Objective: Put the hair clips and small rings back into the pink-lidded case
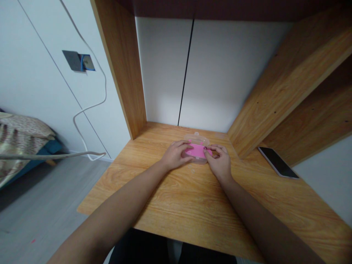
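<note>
A small clear plastic case [197,139] with a pink insert [197,151] lies on the wooden desk [178,198], toward the back. My left hand [175,154] rests on the case's left side, fingers curled onto the pink part. My right hand [218,161] is at the case's right side, its fingers pinched together on the pink part's right edge. The clear lid looks open, lying behind the pink part. Both forearms reach in from the bottom of the view.
A dark phone [277,162] lies face up on the desk at the right, under a wooden shelf unit [291,84]. A wooden side panel [121,66] walls the left. A white cable [82,121] hangs over the floor at left, next to a bed [22,139].
</note>
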Tool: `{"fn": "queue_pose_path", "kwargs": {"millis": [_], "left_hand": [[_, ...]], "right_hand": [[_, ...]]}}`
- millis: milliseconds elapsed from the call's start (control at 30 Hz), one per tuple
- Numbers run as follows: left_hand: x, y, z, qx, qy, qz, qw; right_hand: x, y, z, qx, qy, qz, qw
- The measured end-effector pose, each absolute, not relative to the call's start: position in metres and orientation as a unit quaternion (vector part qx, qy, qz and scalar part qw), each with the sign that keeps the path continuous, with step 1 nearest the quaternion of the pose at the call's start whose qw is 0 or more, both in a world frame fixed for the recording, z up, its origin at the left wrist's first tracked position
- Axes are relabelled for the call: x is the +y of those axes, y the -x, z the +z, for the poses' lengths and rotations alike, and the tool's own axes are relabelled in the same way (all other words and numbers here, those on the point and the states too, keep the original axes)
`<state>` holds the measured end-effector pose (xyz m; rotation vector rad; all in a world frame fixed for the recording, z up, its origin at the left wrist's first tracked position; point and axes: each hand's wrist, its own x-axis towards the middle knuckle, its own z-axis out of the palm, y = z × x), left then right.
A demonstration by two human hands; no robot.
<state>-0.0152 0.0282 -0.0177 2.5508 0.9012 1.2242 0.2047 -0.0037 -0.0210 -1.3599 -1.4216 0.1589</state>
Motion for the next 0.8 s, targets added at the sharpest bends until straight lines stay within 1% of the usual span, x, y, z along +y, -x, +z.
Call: {"fn": "queue_pose_path", "kwargs": {"millis": [500,700,800], "left_hand": [[0.027,0.015,-0.015,0.321,-0.839,0.427,0.109],[0.029,0.014,-0.017,0.343,-0.825,0.436,0.108],[0.028,0.014,-0.017,0.347,-0.823,0.437,0.105]], "right_hand": [[-0.006,-0.205,-0.016,-0.611,0.557,0.065,0.559],[-0.019,-0.197,-0.005,-0.676,0.480,0.001,0.559],[-0.027,-0.193,-0.001,-0.762,0.405,0.020,0.504]]}}
